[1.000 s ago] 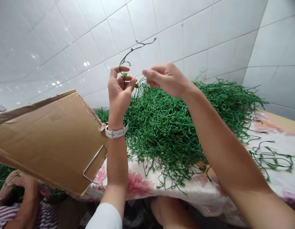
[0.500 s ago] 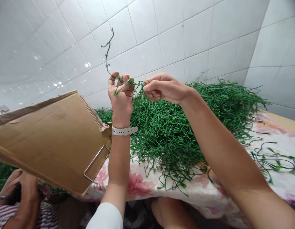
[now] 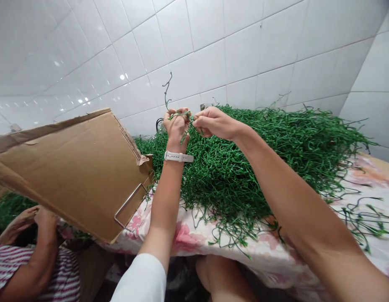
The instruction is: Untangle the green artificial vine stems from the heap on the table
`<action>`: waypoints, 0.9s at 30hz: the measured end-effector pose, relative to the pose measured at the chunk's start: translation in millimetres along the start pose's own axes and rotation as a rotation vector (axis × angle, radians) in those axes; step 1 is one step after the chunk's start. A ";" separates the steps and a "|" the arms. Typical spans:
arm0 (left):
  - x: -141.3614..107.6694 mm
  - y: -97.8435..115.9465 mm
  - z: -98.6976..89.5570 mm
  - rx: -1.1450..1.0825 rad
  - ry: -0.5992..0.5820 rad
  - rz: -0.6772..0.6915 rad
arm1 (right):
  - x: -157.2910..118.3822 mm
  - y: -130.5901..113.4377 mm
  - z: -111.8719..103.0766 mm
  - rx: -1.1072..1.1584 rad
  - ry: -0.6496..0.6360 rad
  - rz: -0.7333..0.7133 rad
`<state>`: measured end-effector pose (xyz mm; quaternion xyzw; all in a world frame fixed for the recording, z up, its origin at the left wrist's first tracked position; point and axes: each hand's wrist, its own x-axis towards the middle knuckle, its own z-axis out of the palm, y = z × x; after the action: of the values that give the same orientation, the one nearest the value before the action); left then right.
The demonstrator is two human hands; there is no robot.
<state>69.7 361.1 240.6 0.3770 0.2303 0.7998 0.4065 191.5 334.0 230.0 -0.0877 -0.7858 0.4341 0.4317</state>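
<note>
My left hand [image 3: 178,124], with a pale watch strap [image 3: 178,157] at its wrist, is closed around a few green plastic stems [image 3: 167,90]. One dark, forked stem sticks up above its fingers. Close beside it on the right, my right hand [image 3: 213,121] is pinched, thumb against curled fingers, on a short green stem end. The exact grip between the two hands is too small to make out. Behind and below both hands spreads a big tangled heap of green plastic stems [image 3: 232,167].
A floral cloth [image 3: 188,235] covers the table. A cardboard sheet [image 3: 65,167], with a metal wire stand [image 3: 123,209] at its lower corner, leans at left. Beyond it a person's hands [image 3: 40,218] work near more green stems. White tiled wall [image 3: 207,50] runs behind; loose stems [image 3: 370,222] lie at right.
The camera view has shifted. My left hand, with its stems, now appears further right and lower, nearer the heap, while my right hand stays pinched beside it. The other person's hands appear higher.
</note>
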 end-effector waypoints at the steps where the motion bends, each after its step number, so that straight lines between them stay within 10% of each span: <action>1: 6.6 -5.6 -5.4 0.024 0.030 0.017 | 0.4 0.3 2.7 -0.027 -0.016 0.001; 7: 48.2 5.1 -52.0 0.074 0.271 0.153 | -9.4 -31.8 9.6 -0.078 -0.030 -0.098; 19: 35.3 51.4 -51.8 0.120 -0.228 0.378 | -31.0 -50.6 -26.9 -0.266 0.212 -0.103; 27: 15.7 64.6 -42.4 0.114 -0.296 0.236 | -34.0 -17.8 -63.0 -1.056 0.757 0.482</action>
<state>-0.6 335.1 264.9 0.5374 0.1673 0.7632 0.3174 264.1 344.0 238.8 -0.6035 -0.6459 0.0167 0.4673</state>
